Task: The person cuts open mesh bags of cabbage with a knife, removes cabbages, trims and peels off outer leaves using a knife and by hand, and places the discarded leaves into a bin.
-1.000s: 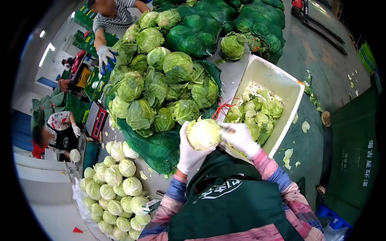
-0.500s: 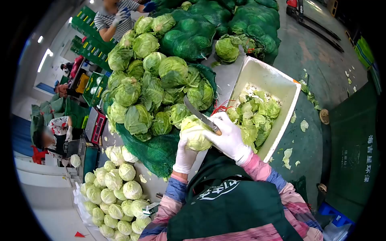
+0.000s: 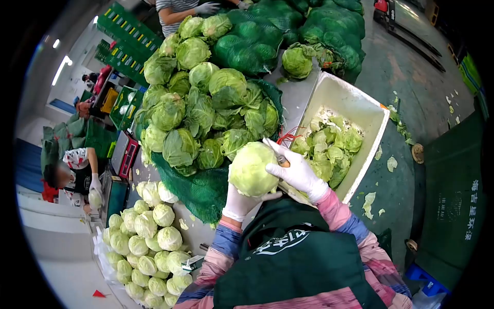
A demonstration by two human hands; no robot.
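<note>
A pale green cabbage (image 3: 253, 169) rests in my white-gloved left hand (image 3: 240, 202), which cups it from below and the left. My gloved right hand (image 3: 301, 175) is closed round a knife (image 3: 283, 161); only the end of its handle shows, and the blade is hidden. Fingers of this hand also touch the cabbage's right side. Just beyond my hands, leafy untrimmed cabbages (image 3: 199, 110) are heaped on an opened green net bag (image 3: 203, 193). To the right stands a white foam box (image 3: 373, 135) with loose cabbage leaves (image 3: 329, 154) inside.
Trimmed cabbages (image 3: 146, 247) are piled at lower left. Filled green net bags (image 3: 247, 44) lie at the back. A red-rimmed scale (image 3: 125, 153) stands left, near a person (image 3: 82, 167) holding a cabbage. Another person in stripes (image 3: 177, 13) works behind the heap. Leaf scraps (image 3: 369, 203) litter the floor.
The cabbage has turned in my hands and shows a smooth, rounded side. The knife blade, visible over it before, is now out of sight. The striped person's hands have moved lower.
</note>
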